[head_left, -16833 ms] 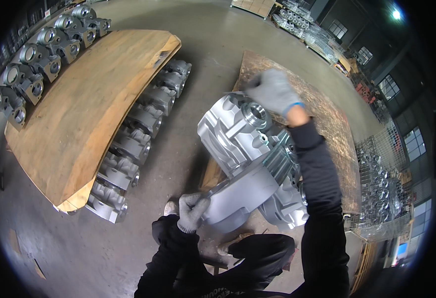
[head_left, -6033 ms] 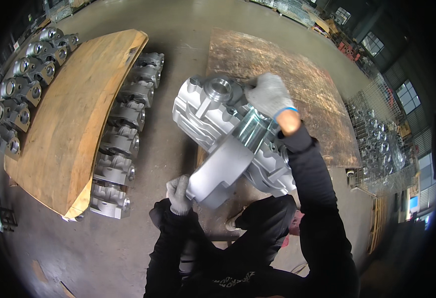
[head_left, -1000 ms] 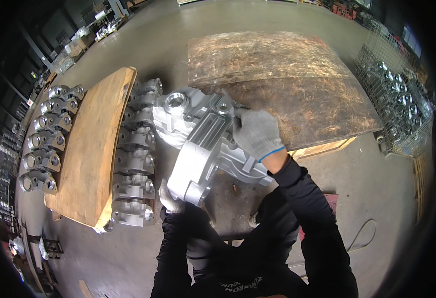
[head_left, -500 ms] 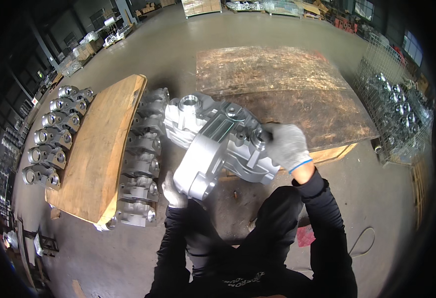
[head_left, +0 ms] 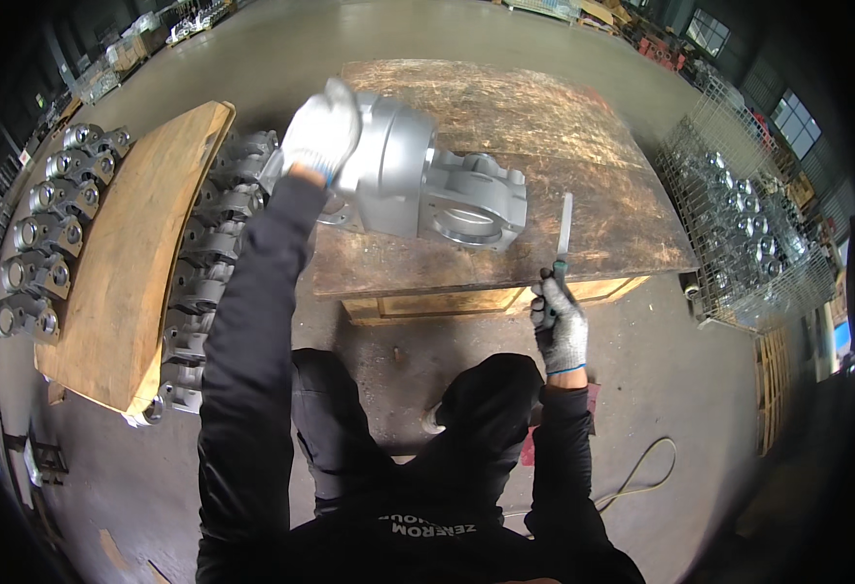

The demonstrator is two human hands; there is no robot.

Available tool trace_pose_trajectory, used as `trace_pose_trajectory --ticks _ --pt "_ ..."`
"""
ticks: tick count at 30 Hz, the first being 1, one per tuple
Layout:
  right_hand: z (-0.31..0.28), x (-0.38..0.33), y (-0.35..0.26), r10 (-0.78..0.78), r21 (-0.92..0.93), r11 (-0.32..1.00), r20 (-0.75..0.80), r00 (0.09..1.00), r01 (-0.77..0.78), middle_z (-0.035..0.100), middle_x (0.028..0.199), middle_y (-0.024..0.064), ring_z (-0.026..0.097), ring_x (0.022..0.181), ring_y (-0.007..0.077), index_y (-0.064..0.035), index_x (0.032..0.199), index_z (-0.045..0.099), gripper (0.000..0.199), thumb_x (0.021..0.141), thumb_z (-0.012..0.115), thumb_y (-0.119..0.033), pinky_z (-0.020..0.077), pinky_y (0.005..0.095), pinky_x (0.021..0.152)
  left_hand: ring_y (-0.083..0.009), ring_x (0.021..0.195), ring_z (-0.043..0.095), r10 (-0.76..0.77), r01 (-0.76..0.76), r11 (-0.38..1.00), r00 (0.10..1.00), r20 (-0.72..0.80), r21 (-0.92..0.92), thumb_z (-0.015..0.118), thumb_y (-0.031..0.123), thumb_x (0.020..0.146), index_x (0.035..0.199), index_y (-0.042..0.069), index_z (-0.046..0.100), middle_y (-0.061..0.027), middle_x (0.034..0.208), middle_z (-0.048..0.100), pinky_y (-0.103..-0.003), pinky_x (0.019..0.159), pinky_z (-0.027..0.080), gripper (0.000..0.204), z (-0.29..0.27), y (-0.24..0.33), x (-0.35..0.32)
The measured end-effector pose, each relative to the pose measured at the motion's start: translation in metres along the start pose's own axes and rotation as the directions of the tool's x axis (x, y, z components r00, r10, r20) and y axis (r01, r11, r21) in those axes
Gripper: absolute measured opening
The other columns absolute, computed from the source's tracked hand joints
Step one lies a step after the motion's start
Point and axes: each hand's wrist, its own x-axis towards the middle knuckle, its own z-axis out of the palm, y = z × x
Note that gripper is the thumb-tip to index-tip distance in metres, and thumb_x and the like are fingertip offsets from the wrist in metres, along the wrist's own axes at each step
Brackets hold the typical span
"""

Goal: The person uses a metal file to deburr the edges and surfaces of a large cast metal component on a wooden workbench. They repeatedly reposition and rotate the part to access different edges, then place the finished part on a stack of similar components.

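A big silver-grey metal casting (head_left: 393, 161) rests on the worn wooden tabletop (head_left: 602, 214), its round bore facing me. My left hand (head_left: 325, 131), in a pale work glove, is on the casting's far left part and seems to grip it; motion smears its fingers. In my right hand (head_left: 565, 331), gloved in grey with dark fingertips, is a file (head_left: 563, 234) with a flat pale blade and a green handle. The file points away from me, to the right of the casting and apart from it.
On the left, a wooden board (head_left: 140, 263) has a row of castings (head_left: 43, 229) on its far side and more castings (head_left: 213, 238) on its near side. A wire cage (head_left: 739, 224) full of metal parts stands at right. A hose (head_left: 656, 472) lies on the floor.
The casting has been turned over and moved onto the tabletop. My left hand has gone up to its far side. My right hand has left the casting and now holds the file.
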Motion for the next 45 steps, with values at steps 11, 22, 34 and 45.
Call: trace_pose_trajectory --ticks 11,22,34,45 --pt "0.033 0.091 0.037 -0.394 -0.451 0.808 0.062 0.917 0.378 0.051 0.073 -0.0056 0.049 0.06 0.0062 -0.0101 0.105 0.063 0.018 0.103 0.075 -0.024 0.0389 0.0266 0.053 -0.0497 0.106 0.069 0.238 -0.219 0.968 0.956 -0.173 0.119 0.045 0.048 0.109 0.125 -0.003 0.067 -0.0331 0.113 0.071 -0.051 0.096 0.054 0.058 0.017 -0.112 0.058" --pt "0.05 0.103 0.051 -0.482 -0.531 0.707 0.123 0.868 0.468 0.049 0.077 -0.0049 0.047 0.063 0.0059 -0.0079 0.106 0.053 0.034 0.102 0.076 -0.032 0.0413 0.0256 0.053 -0.029 0.151 0.038 -0.253 0.509 0.151 0.849 0.464 -0.848 0.033 0.076 0.106 0.162 0.002 0.039 -0.0144 0.164 0.045 -0.041 0.128 0.027 0.093 0.082 -0.271 -0.029" --pt "-0.011 0.003 0.054 -0.67 -0.715 0.512 0.015 0.742 0.477 0.061 0.092 -0.0006 0.058 0.084 0.0101 -0.004 0.116 0.058 0.029 0.104 0.073 -0.025 0.0496 0.0282 0.068 -0.0152 0.105 0.057 -0.209 0.462 0.308 0.886 0.414 -0.832 0.054 0.065 0.106 0.138 -0.003 0.059 -0.004 0.116 0.064 -0.03 0.095 0.049 0.075 0.062 -0.252 -0.104" --pt "-0.04 0.037 -0.003 -0.539 -0.74 0.565 0.004 0.842 0.365 0.052 0.071 -0.0063 0.043 0.058 0.0041 -0.0108 0.097 0.061 0.037 0.111 0.059 -0.045 0.0334 0.0257 0.051 -0.0269 0.137 0.055 -0.466 0.397 0.592 0.879 0.104 -0.701 0.067 0.053 0.103 0.155 -0.011 0.045 -0.0228 0.149 0.058 -0.037 0.116 0.042 0.085 0.01 -0.152 -0.256"
